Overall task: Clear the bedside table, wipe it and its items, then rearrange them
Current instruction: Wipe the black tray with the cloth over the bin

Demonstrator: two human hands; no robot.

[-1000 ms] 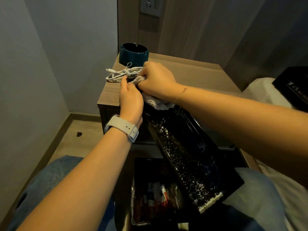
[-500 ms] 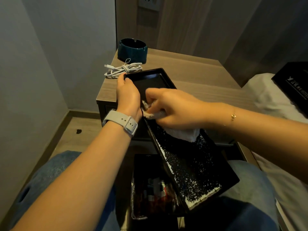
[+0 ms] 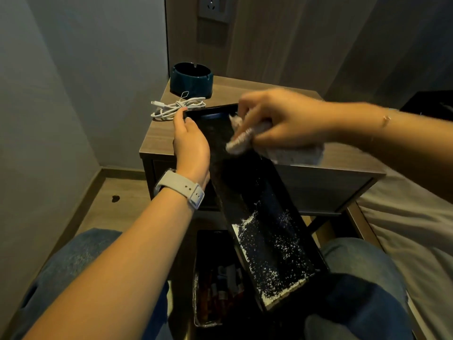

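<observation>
A long black tray (image 3: 259, 217) lay tilted between the person's knees and the wooden bench (image 3: 264, 94), its far end resting at the bench's near edge and its near end down over the lap. White crumbs were scattered over the tray's lower half and gathered along its near rim. The left hand (image 3: 190, 141), with a pale watch (image 3: 181, 188) on the wrist, gripped the tray's left edge near the far corner, thumb over the rim. The right hand (image 3: 277, 119), blurred, clutched a crumpled white cloth (image 3: 245, 138) and pressed it on the far part of the tray's inner surface; part of the cloth hung off to the right over the tray's edge. On the bench, at the far left, stood a dark blue ashtray (image 3: 191, 79), and just near it lay a coiled white cable (image 3: 176, 110), close beside the tray's far corner. A bed (image 3: 411, 217) lay to the right. Below the tray, between the knees, sat a dark container (image 3: 215, 285) with small items I could not make out.
</observation>
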